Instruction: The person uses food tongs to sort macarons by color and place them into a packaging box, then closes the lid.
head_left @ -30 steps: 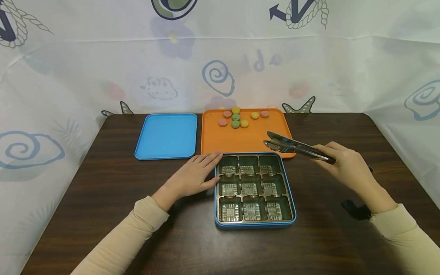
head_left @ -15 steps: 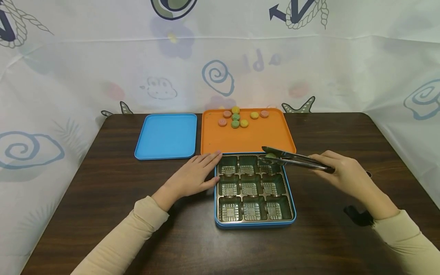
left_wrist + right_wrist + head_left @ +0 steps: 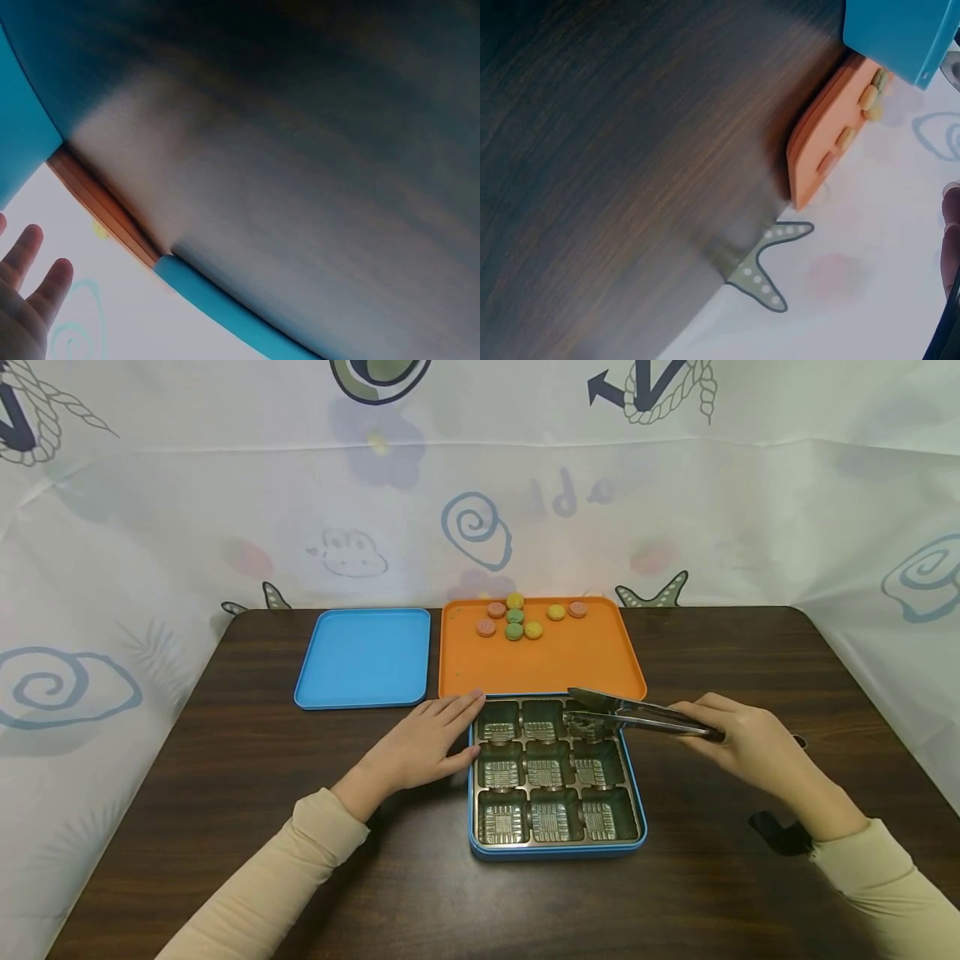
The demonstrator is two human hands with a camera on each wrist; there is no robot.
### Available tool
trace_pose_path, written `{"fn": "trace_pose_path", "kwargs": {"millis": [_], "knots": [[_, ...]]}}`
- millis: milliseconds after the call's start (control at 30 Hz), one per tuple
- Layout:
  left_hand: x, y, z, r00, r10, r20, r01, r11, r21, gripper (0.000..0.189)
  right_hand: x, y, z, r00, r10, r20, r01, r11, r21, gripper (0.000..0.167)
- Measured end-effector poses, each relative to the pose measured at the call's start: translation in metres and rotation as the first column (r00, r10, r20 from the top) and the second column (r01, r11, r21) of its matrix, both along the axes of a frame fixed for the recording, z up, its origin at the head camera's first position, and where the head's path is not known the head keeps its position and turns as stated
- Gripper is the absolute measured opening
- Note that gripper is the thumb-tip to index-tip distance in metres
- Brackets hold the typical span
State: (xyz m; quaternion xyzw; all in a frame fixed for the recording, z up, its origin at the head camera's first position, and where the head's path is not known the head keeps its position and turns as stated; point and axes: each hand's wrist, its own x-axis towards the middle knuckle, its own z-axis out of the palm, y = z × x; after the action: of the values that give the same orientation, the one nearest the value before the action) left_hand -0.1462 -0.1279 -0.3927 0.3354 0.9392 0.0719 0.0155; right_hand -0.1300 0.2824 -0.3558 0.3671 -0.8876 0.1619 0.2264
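My left hand rests with straight fingers against the left edge of a blue tin. Inside the tin is a dark tray insert divided into several square compartments. Metal tongs are gripped in my right hand, with their tips over the back right compartment. No macaron shows between the tips; the near arm of the tongs covers part of that compartment. In the right wrist view, my right fingers and the tongs' dark handle appear at the right edge, and the tin's side above.
An orange tray directly behind the tin carries several macarons in pink, yellow and green near its far edge. To its left lies a flat blue tray. A patterned white cloth hangs behind the dark wooden table.
The tongs have come toward me and slightly left, from over the orange tray to over the tin's back right compartment. A green macaron seen between the tips has dropped from sight. The left hand stayed put.
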Motion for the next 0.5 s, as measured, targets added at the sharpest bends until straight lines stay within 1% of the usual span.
{"fn": "trace_pose_path", "kwargs": {"millis": [200, 500], "knots": [[0.0002, -0.0002, 0.0002, 1.0, 0.001, 0.007, -0.001, 1.0, 0.0, 0.068, -0.0009, -0.0007, -0.0004, 1.0, -0.011, -0.011, 0.011, 1.0, -0.001, 0.065], [0.0008, 0.0003, -0.0002, 1.0, 0.001, 0.007, -0.001, 1.0, 0.004, 0.068, -0.0061, -0.004, 0.001, 0.996, -0.078, -0.039, 0.079, 0.997, 0.014, 0.069]]}}
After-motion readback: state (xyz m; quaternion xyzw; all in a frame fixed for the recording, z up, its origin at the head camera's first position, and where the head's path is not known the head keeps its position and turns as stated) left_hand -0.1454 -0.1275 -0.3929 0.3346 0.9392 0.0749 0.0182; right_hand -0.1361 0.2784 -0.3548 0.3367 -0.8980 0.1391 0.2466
